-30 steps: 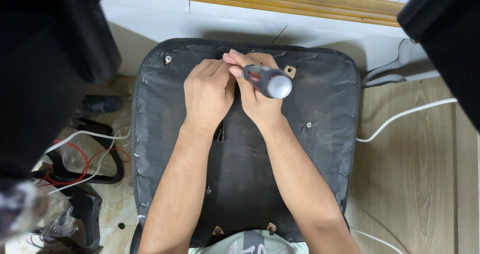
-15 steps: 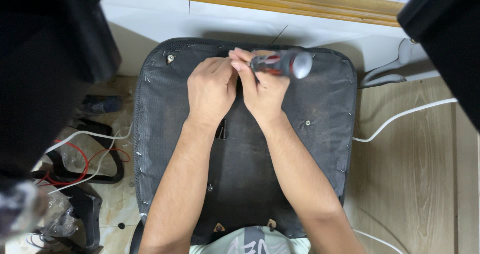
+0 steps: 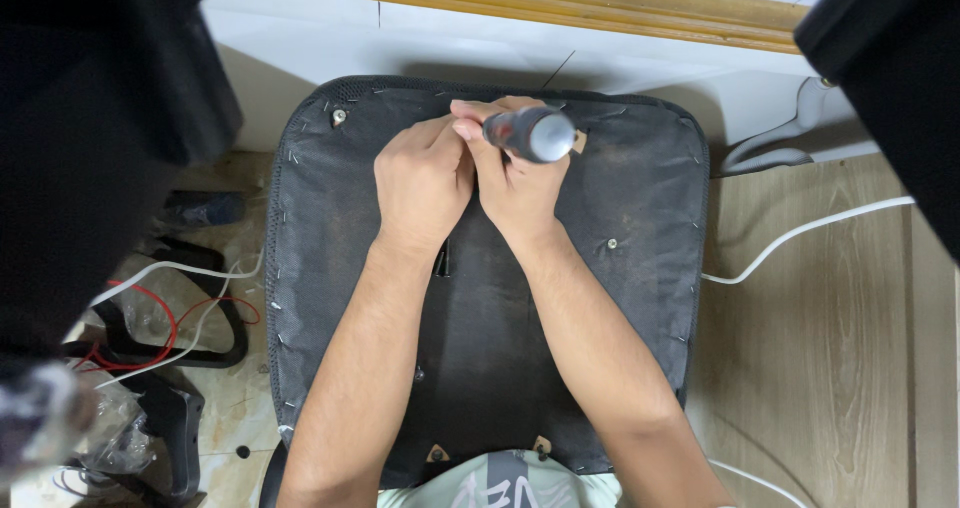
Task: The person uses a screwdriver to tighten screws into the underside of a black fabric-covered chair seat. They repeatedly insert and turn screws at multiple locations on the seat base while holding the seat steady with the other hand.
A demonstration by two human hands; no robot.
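Two hands meet at the far edge of the upturned seat base (image 3: 480, 368): right hand (image 3: 520, 183) clenched around a screwdriver (image 3: 530, 133), left hand (image 3: 425, 183) curled beside it, pinching something hidden. One screw (image 3: 339, 117) sits far-left; another (image 3: 612, 243) right.

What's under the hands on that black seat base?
Both hands, left hand and right hand, rest on the black fabric-covered seat base. The right grips a grey-capped screwdriver handle. Its tip and any screw are covered.
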